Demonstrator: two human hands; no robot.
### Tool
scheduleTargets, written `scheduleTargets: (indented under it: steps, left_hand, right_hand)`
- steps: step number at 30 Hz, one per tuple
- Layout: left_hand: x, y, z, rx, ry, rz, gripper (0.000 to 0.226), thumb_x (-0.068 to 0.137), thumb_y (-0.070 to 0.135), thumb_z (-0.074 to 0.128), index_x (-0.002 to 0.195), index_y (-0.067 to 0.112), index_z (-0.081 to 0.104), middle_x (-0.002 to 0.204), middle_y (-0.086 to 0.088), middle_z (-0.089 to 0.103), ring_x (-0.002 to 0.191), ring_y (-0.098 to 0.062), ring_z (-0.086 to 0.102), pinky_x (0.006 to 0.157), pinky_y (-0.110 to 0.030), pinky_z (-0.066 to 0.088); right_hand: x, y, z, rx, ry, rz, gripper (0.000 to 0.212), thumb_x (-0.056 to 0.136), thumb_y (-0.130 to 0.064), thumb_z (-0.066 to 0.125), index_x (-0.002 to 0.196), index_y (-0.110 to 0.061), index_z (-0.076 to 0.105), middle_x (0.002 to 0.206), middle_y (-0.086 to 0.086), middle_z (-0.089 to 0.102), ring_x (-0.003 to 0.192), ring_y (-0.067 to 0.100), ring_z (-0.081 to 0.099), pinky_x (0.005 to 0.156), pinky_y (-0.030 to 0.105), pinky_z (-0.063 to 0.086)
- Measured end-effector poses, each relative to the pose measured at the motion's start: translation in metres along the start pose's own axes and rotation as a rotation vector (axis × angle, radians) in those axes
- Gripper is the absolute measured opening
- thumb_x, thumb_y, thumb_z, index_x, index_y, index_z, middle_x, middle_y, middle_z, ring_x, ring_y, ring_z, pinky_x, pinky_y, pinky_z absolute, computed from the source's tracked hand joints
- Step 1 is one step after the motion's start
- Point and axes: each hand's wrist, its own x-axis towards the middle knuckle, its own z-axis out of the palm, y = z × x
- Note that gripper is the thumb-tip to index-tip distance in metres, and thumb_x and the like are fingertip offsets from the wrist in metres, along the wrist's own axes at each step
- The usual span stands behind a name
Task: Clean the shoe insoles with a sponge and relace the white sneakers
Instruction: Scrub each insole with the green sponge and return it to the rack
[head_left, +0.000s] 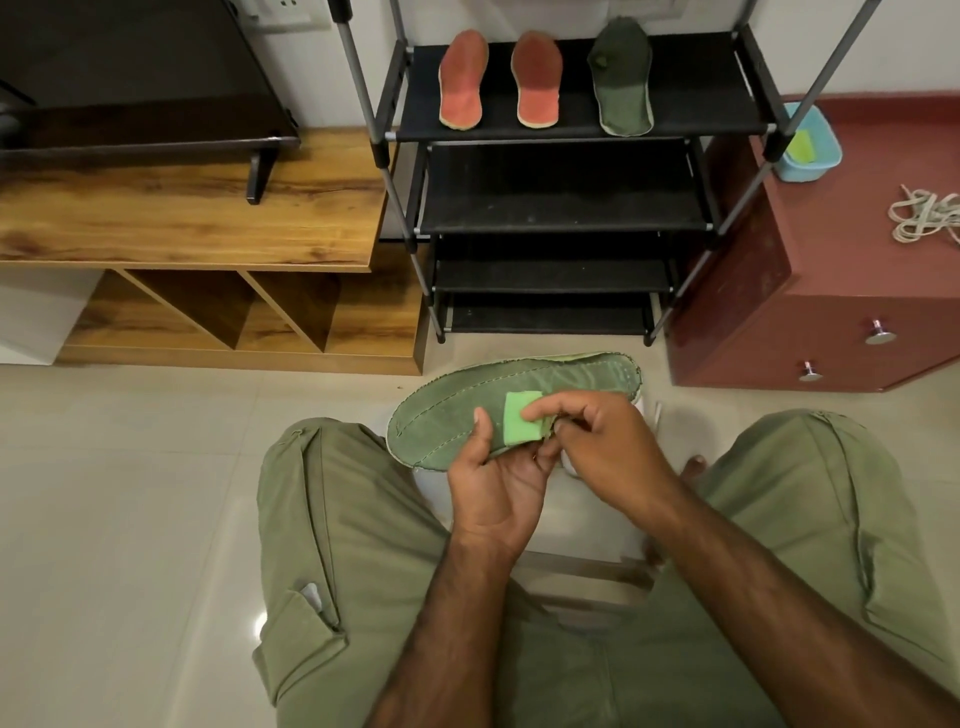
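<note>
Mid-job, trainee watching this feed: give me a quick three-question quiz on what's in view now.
1. True or false: the left hand holds the sponge.
2. Where do the loose laces lie? A) wooden TV stand B) red cabinet top C) floor
3. How many insoles rest on the rack's top shelf?
Key: 1. False: the right hand pinches it against the held insole. 2. B. 3. Three: two red insoles, one dark green insole.
</note>
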Motion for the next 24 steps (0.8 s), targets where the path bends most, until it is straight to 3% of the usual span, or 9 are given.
scheduleTargets:
  steps: [2,4,7,9,16,18,20,22,24]
  left_hand:
    - [0.0,0.001,-0.002,0.006,0.017,-0.006,0.069,0.102,0.046,0.05,0.143,-0.009,0.048,0.148,-0.03,0.048,0.136,-0.041,0.05,0.118,-0.051,0.039]
    - [0.0,0.002,-0.004,0.006,0.021,-0.028,0.08,0.1,0.048,0.054,0.151,-0.011,0.036,0.156,-0.032,0.038,0.148,-0.043,0.037,0.124,-0.054,0.028]
    - [0.002,0.001,-0.006,0.048,0.05,-0.045,0.075,0.101,0.047,0.05,0.144,-0.013,0.043,0.145,-0.031,0.049,0.141,-0.042,0.045,0.117,-0.05,0.039]
    - [0.002,-0.001,-0.007,0.042,0.049,-0.04,0.064,0.101,0.046,0.05,0.133,-0.01,0.053,0.13,-0.028,0.056,0.129,-0.038,0.053,0.12,-0.049,0.034]
    - [0.002,-0.001,-0.009,0.05,0.042,-0.027,0.076,0.102,0.044,0.056,0.155,-0.005,0.034,0.161,-0.029,0.033,0.15,-0.04,0.034,0.126,-0.055,0.021]
    - [0.003,0.001,-0.007,0.029,0.012,0.004,0.071,0.102,0.041,0.057,0.155,-0.001,0.036,0.159,-0.027,0.037,0.145,-0.039,0.041,0.121,-0.055,0.033]
    - [0.001,0.002,-0.003,0.017,0.005,0.035,0.065,0.103,0.04,0.051,0.154,0.001,0.041,0.152,-0.025,0.048,0.132,-0.037,0.054,0.102,-0.049,0.053]
    - [0.001,0.004,-0.002,-0.005,0.004,0.033,0.064,0.102,0.039,0.052,0.152,0.001,0.043,0.151,-0.024,0.049,0.126,-0.035,0.057,0.095,-0.044,0.056]
    - [0.0,0.004,-0.004,-0.002,0.034,-0.036,0.066,0.098,0.04,0.063,0.146,-0.003,0.049,0.148,-0.025,0.049,0.125,-0.032,0.055,0.112,-0.042,0.045]
  right_hand:
    - [-0.001,0.004,0.002,-0.301,0.029,-0.107,0.036,0.088,-0.007,0.062,0.105,-0.034,0.078,0.105,-0.013,0.061,0.089,0.003,0.06,0.074,0.024,0.05]
    - [-0.005,0.003,0.006,-0.544,0.081,-0.18,0.027,0.086,-0.029,0.066,0.111,-0.036,0.075,0.107,-0.013,0.047,0.101,0.006,0.049,0.078,0.03,0.051]
    - [-0.008,-0.004,0.016,-0.642,0.175,-0.192,0.031,0.088,-0.055,0.063,0.107,-0.032,0.07,0.102,-0.011,0.051,0.101,0.01,0.048,0.081,0.034,0.051]
    - [-0.005,-0.009,0.022,-0.685,0.222,-0.173,0.037,0.088,-0.064,0.06,0.103,-0.03,0.065,0.098,-0.012,0.058,0.096,0.012,0.05,0.082,0.034,0.05]
    - [0.002,-0.015,0.019,-0.786,0.214,-0.186,0.03,0.093,-0.038,0.06,0.119,-0.024,0.065,0.108,-0.003,0.068,0.103,0.019,0.057,0.085,0.033,0.047]
    - [0.002,-0.012,0.012,-0.747,0.209,-0.223,0.03,0.093,-0.032,0.061,0.12,-0.024,0.069,0.109,-0.002,0.069,0.102,0.02,0.058,0.086,0.033,0.047]
    - [0.003,-0.01,0.003,-0.66,0.287,-0.276,0.028,0.091,-0.027,0.064,0.118,-0.022,0.072,0.106,-0.002,0.069,0.099,0.02,0.06,0.084,0.035,0.051]
    - [0.001,-0.005,0.001,-0.639,0.311,-0.374,0.025,0.091,-0.021,0.068,0.115,-0.02,0.073,0.105,-0.002,0.069,0.099,0.02,0.06,0.082,0.036,0.053]
    - [-0.005,-0.002,0.008,-0.727,0.202,-0.489,0.022,0.09,-0.018,0.068,0.111,-0.018,0.075,0.103,-0.001,0.067,0.097,0.02,0.059,0.077,0.036,0.055]
